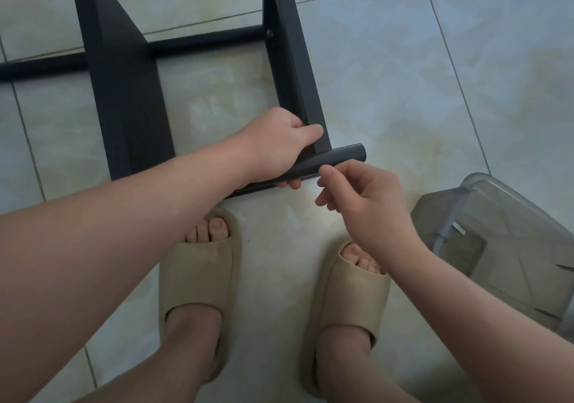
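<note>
The person stands over the work in 2 beige slippers (198, 278), toes pointing at the near edge of the black frame (130, 92) and just short of it. To the right of the frame, level with the slippers, a clear plastic box (497, 247) sits on the tiled floor (435, 61), well apart from the frame's side.

Closer in, the right hand (363, 197) hovers just off the frame's near right corner. Its fingers are curled, and the thumb and forefinger meet at the lower edge of a dark tube (344, 156). From where I stand I cannot tell whether they pinch the tube itself, hold something small against it, or only touch it.

The tube lies across that same near right corner of the frame. It is tilted a little, and its open end sticks out past the frame's right side. The left hand (279, 145) has it firmly: the fingers wrap under and round the tube, while the thumb presses flat on the frame's right upright just above the corner. So the hand clamps tube and frame together.

Beyond the hands, the frame lies on the floor and stretches away from the person. It has 1 broad flat panel on its left, a narrower upright on its right and thin round bars running across between and past them.
</note>
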`<move>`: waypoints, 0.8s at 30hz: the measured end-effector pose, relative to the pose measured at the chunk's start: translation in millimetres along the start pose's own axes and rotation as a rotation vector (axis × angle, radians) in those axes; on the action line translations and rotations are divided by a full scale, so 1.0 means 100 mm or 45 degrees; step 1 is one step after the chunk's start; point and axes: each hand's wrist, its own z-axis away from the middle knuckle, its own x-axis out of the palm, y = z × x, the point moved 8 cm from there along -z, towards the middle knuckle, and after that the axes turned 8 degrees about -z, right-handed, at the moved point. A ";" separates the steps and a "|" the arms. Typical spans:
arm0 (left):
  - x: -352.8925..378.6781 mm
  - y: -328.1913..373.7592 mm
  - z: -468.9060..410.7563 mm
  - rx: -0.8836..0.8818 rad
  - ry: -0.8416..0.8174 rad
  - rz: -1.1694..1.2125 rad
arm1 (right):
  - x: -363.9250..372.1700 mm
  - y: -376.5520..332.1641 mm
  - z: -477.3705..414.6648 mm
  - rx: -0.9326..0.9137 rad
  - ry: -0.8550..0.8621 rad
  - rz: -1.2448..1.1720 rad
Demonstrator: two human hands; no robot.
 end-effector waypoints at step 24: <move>-0.02 0.01 0.02 0.015 0.016 -0.018 | 0.03 -0.27 0.00 -0.388 0.019 0.778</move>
